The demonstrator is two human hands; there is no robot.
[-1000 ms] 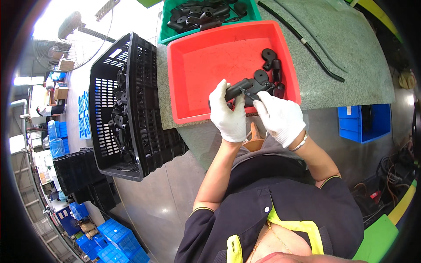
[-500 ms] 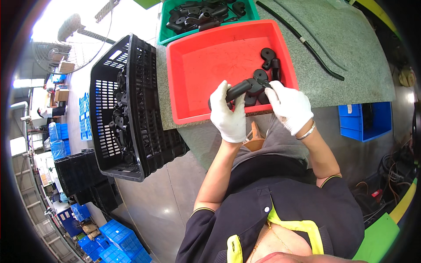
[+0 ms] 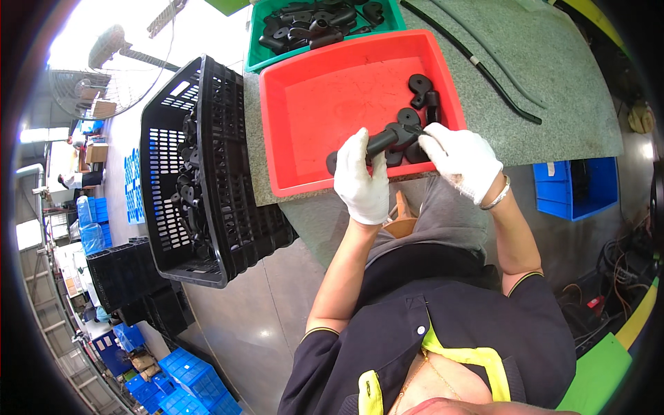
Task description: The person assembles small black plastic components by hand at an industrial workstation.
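Note:
My left hand (image 3: 361, 181), in a white glove, grips a black plastic handle-shaped part (image 3: 384, 142) over the near edge of a red tray (image 3: 325, 111). My right hand (image 3: 458, 159), also gloved, holds the part's right end, where a round head sits. Several more black parts (image 3: 422, 90) lie in the tray's right corner. Both hands hover just above the tray rim, close to my body.
A green tray (image 3: 259, 41) full of black parts stands behind the red one on a grey-green table (image 3: 553, 83). A black slatted crate (image 3: 207, 173) with parts sits at my left. Black tubing (image 3: 484, 69) lies on the table. A blue bin (image 3: 574, 187) is at right, below the table.
My right hand has slid up and to the right along the part. The part has turned to lie more level over the tray's edge. My left hand stays put.

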